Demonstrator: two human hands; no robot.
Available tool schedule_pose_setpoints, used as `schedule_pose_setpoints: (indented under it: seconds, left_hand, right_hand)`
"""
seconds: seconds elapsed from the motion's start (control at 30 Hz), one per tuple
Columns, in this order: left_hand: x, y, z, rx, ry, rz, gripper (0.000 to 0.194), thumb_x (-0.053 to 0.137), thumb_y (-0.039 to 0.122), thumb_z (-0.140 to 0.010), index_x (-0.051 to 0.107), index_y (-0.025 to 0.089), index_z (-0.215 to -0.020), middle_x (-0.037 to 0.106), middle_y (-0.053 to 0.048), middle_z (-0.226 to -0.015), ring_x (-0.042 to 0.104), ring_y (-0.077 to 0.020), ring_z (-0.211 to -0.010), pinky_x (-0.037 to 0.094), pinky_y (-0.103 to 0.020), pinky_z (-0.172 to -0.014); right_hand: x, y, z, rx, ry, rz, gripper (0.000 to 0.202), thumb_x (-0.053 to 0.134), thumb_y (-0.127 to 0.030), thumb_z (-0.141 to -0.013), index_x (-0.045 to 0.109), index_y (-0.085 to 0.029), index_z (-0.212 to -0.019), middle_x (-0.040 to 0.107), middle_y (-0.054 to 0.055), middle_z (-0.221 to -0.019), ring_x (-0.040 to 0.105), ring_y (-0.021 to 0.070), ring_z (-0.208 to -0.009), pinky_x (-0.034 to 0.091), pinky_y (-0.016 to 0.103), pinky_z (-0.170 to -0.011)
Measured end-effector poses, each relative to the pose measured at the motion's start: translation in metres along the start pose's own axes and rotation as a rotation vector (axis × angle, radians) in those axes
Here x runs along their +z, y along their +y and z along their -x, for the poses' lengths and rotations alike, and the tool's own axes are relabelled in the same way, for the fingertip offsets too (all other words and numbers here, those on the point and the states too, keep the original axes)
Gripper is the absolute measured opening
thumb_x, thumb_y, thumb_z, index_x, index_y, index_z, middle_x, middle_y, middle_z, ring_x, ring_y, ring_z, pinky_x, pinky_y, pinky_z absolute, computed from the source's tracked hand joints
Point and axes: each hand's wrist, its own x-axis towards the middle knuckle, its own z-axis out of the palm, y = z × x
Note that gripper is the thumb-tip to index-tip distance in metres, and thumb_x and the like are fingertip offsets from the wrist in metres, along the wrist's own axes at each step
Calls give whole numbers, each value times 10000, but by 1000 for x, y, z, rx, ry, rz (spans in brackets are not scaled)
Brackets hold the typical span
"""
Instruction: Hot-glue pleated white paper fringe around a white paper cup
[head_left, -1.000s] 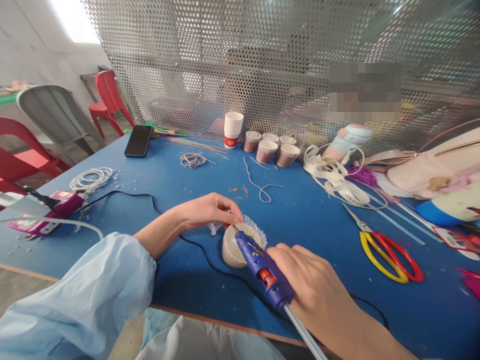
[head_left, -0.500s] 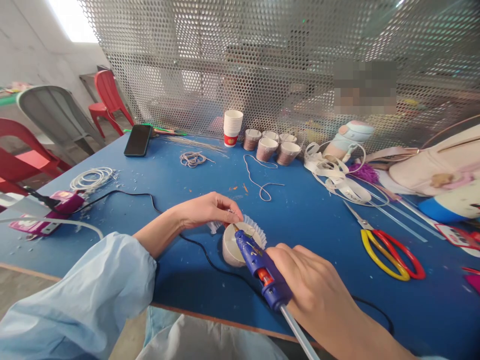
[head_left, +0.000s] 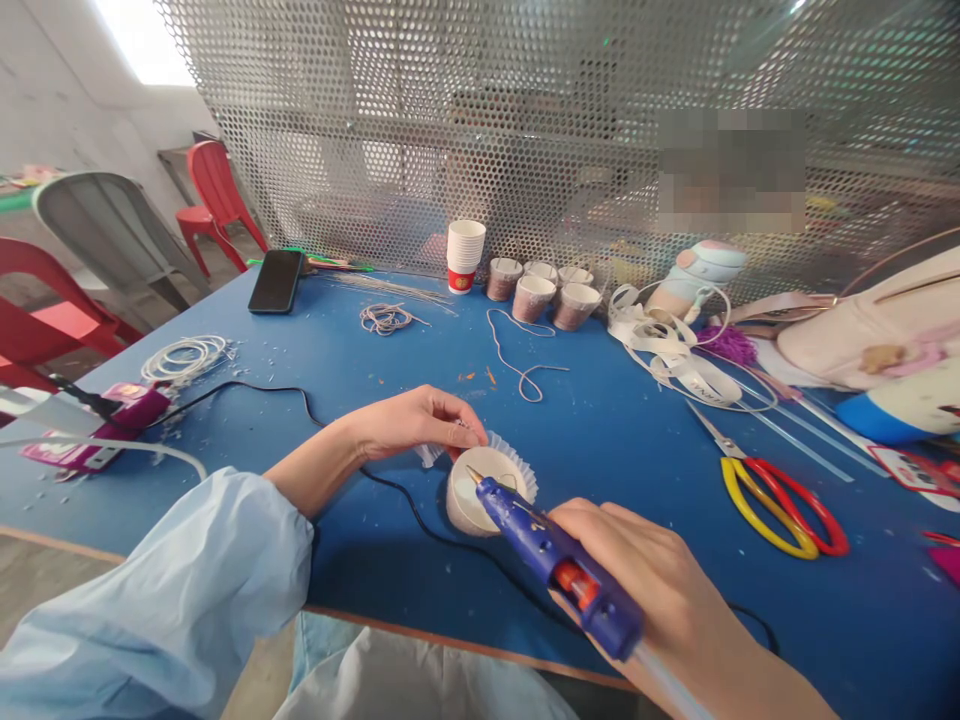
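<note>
Head view: two bare hands over a blue counter (head_left: pixel 352 375).
Left hand (head_left: pixel 412 425): thumb and forefinger pinched together on the frilled trim (head_left: pixel 523 462) at the cup's far edge; the exact contact is partly hidden.
Right hand (head_left: pixel 637 565): fingers wrapped around a blue glue gun (head_left: pixel 532 535); the trigger is out of sight.
Cup (head_left: pixel 461 510): on the counter between the hands, pale round end upward, the nozzle pointing at it; whether the tip touches, I cannot tell.
Ribbon (head_left: pixel 701 378): white, with dark printed letters, too small to read surely.
Paper cups (head_left: pixel 466 250): stacked, red band with a yellowish mark, unreadable.
Packet (head_left: pixel 911 470): red and white, print illegible.
Scissors (head_left: pixel 765 505): red and yellow handles, right of the right hand.
</note>
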Motion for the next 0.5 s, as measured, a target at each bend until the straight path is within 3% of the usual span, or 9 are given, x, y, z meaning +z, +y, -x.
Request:
schedule_pose_setpoints:
  seconds: [0.1, 0.2, 0.27, 0.5]
  left_hand:
    - [-1, -1, 2, 22, 9, -34, 165, 740, 294, -735, 738, 148, -814, 704, -47, -859, 614, -133, -771, 502, -258, -739]
    - [-1, -2, 4, 44, 31, -78, 157, 720, 290, -756, 734, 156, -836, 712, -49, -886, 620, -139, -794, 500, -262, -747]
    - [0, -2, 6, 57, 61, -115, 154, 714, 290, -761, 728, 160, -843, 713, -48, -894, 622, -145, -815, 497, -267, -757]
    - [8, 5, 20, 80, 186, -223, 155, 690, 295, -784, 694, 154, -850, 694, -56, -961, 602, -153, -877, 466, -256, -753]
  right_hand:
    - [-8, 2, 6, 71, 29, -126, 126, 535, -152, -858, 535, -250, -939, 645, -5, -750, 573, 145, -593, 429, 265, -546]
    - [-14, 4, 11, 299, 147, -144, 49, 603, -277, -847, 598, -273, -896, 672, -8, -724, 609, 161, -579, 459, 264, -501]
    - [-14, 8, 13, 438, 203, -132, 114, 587, -373, -861, 639, -271, -863, 676, -3, -700, 618, 169, -566, 481, 274, -504]
    - [-8, 40, 8, 627, 233, -94, 256, 591, -477, -836, 699, -248, -798, 721, 33, -752, 679, 241, -737, 541, 341, -649]
